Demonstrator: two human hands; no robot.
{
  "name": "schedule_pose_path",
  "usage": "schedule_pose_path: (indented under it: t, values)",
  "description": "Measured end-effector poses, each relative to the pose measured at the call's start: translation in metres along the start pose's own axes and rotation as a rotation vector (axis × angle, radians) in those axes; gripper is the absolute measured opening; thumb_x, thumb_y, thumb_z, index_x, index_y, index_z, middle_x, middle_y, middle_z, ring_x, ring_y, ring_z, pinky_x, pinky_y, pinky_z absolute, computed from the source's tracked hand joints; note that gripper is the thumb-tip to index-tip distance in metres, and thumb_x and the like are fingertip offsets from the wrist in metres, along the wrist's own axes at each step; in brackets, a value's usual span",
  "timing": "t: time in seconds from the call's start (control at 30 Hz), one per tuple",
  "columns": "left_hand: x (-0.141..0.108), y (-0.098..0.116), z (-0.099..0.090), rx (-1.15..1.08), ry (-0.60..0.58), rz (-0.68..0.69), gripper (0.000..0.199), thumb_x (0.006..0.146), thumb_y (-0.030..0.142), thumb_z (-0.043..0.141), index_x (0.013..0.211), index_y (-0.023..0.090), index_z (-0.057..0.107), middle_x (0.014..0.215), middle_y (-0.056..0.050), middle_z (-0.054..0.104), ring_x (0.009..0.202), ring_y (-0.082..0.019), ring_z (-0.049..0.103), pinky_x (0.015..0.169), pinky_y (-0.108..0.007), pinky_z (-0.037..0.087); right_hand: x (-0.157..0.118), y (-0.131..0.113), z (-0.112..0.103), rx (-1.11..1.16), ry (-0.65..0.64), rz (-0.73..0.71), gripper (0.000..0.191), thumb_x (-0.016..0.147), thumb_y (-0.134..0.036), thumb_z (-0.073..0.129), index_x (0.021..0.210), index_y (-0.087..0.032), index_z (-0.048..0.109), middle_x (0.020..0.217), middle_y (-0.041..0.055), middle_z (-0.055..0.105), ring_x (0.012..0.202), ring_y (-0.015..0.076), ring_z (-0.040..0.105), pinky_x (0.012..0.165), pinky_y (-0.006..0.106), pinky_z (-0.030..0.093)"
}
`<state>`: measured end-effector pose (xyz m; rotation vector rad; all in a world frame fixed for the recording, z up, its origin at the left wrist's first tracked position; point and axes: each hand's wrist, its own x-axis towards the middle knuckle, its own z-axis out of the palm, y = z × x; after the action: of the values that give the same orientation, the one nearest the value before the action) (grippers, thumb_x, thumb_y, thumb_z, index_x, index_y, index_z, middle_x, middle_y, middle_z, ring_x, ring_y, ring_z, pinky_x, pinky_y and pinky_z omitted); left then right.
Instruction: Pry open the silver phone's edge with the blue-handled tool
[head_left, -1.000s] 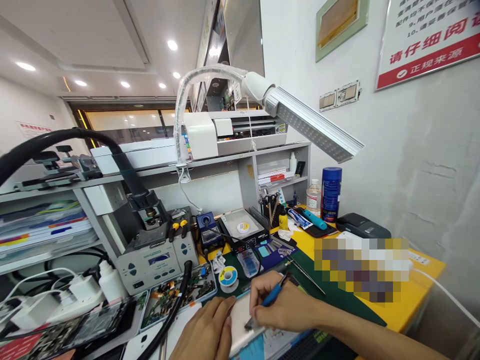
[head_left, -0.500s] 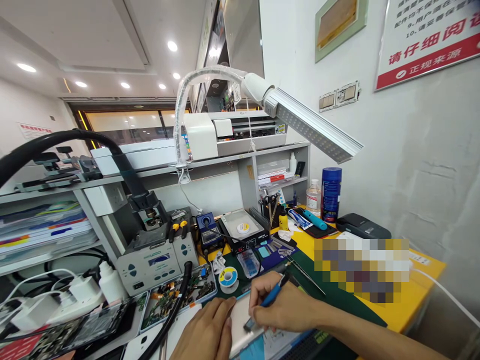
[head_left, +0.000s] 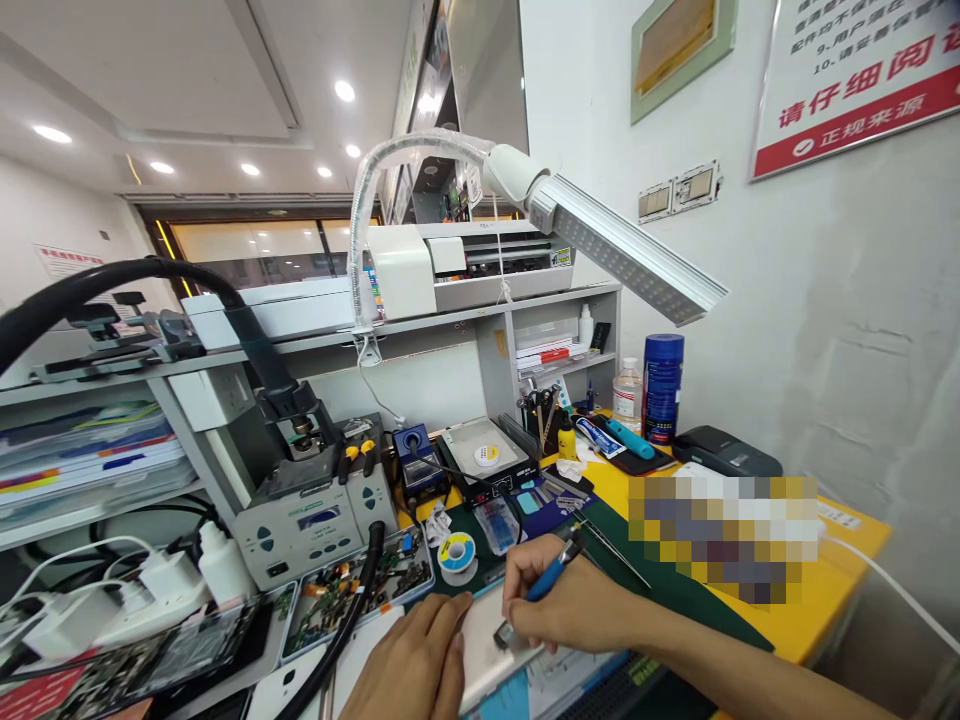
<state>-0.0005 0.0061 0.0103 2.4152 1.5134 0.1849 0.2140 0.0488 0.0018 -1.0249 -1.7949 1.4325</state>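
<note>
My right hand (head_left: 559,595) is closed round a blue-handled scraper (head_left: 551,580), gripped much like a pen. The scraper's flat metal blade (head_left: 505,635) rests against a flat white panel (head_left: 480,640), which may be the back of a phone or tablet. Beside the blade, my left hand (head_left: 412,660) lies across the panel's left part, its fingers stretched out and pressing on the surface. Under the panel are a light-blue sheet (head_left: 506,700) and printed paper, partly hidden by the hands.
A solder reel (head_left: 457,556) and a tray of small circuit parts (head_left: 330,605) sit left of the panel. Tweezers (head_left: 616,555) lie on the green mat (head_left: 675,590). A black hose (head_left: 352,620) crosses the left side. Behind stand a soldering station (head_left: 412,465) and a hot plate (head_left: 487,460).
My right hand and the scraper have shifted slightly right and away from me, so the blade touches a different spot on the panel. The left hand has stayed put.
</note>
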Motion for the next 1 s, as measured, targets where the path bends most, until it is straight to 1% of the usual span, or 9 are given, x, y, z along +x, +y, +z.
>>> schedule_pose_path:
  t: [0.17,0.27,0.37,0.4,0.5,0.63,0.73,0.87,1.0]
  values:
    - [-0.0013,0.0023,0.0015,-0.009,0.014,0.011,0.055,0.1,0.026,0.022,0.144,0.013,0.052,0.134,-0.017,0.063,0.121,-0.028,0.064,0.106,-0.044,0.051,0.0024,0.0043,-0.0026,-0.004,0.011,-0.002,0.003,0.066,-0.014,0.061,0.068,-0.015,0.06,0.051,-0.0046,0.059,0.039,0.0067,0.047,0.038,0.016,0.04]
    - [-0.0015,0.0015,0.0032,-0.011,0.036,0.016,0.054,0.1,0.027,0.024,0.143,0.016,0.054,0.132,-0.016,0.065,0.119,-0.028,0.065,0.104,-0.042,0.052,0.0029,0.0042,-0.0036,0.0,0.048,-0.002,0.003,0.066,-0.014,0.06,0.069,-0.016,0.059,0.05,-0.0047,0.059,0.038,0.0064,0.046,0.037,0.016,0.038]
    - [-0.0029,-0.0005,0.0041,-0.003,0.059,0.024,0.053,0.1,0.027,0.024,0.143,0.016,0.055,0.132,-0.015,0.065,0.119,-0.027,0.066,0.104,-0.04,0.052,0.0025,0.0022,-0.0041,0.008,-0.001,0.004,0.004,0.065,-0.013,0.06,0.068,-0.015,0.061,0.05,-0.0041,0.06,0.038,0.0064,0.046,0.038,0.016,0.038]
    - [-0.0035,-0.0012,0.0041,0.0,0.056,0.025,0.053,0.1,0.027,0.024,0.143,0.016,0.055,0.132,-0.015,0.065,0.119,-0.027,0.066,0.104,-0.04,0.052,0.0024,0.0016,-0.0041,0.01,-0.005,0.006,0.004,0.065,-0.013,0.06,0.067,-0.015,0.06,0.049,-0.0043,0.059,0.038,0.0065,0.046,0.038,0.016,0.038]
    - [-0.0041,-0.0022,0.0028,0.004,0.03,0.014,0.054,0.1,0.027,0.023,0.142,0.016,0.055,0.131,-0.016,0.065,0.119,-0.027,0.065,0.104,-0.04,0.052,0.0021,0.0002,-0.0039,0.008,0.037,0.004,0.003,0.065,-0.013,0.06,0.068,-0.015,0.06,0.049,-0.0043,0.06,0.038,0.0064,0.046,0.038,0.016,0.037]
    - [-0.002,0.0,-0.0008,-0.003,0.008,0.003,0.056,0.1,0.026,0.022,0.145,0.014,0.052,0.134,-0.016,0.064,0.12,-0.028,0.064,0.105,-0.042,0.051,0.0019,-0.0004,-0.0046,-0.004,-0.003,0.012,0.003,0.065,-0.012,0.061,0.067,-0.014,0.061,0.051,-0.0036,0.06,0.039,0.0071,0.047,0.039,0.016,0.038]
    - [-0.0009,0.0015,-0.001,-0.007,0.0,-0.005,0.056,0.1,0.027,0.021,0.146,0.014,0.051,0.135,-0.017,0.063,0.121,-0.029,0.064,0.105,-0.043,0.051,0.0014,-0.0004,-0.0057,-0.012,0.046,0.003,0.004,0.066,-0.012,0.061,0.068,-0.015,0.06,0.049,-0.0039,0.059,0.04,0.0076,0.047,0.039,0.017,0.038]
    - [-0.0014,0.0003,0.003,-0.01,0.002,0.0,0.055,0.099,0.027,0.022,0.144,0.013,0.052,0.134,-0.017,0.063,0.121,-0.03,0.063,0.106,-0.045,0.05,0.0007,0.0001,-0.0058,-0.006,-0.031,0.004,0.004,0.066,-0.013,0.062,0.07,-0.014,0.064,0.053,-0.003,0.061,0.042,0.0079,0.05,0.042,0.018,0.043]
    - [-0.0004,-0.0011,0.0041,0.003,-0.001,0.007,0.055,0.099,0.026,0.022,0.144,0.015,0.053,0.135,-0.016,0.063,0.122,-0.028,0.063,0.107,-0.043,0.049,0.0005,-0.0003,-0.0043,0.001,0.04,-0.009,0.004,0.064,-0.013,0.064,0.068,-0.014,0.063,0.051,-0.0038,0.06,0.042,0.007,0.048,0.041,0.016,0.039]
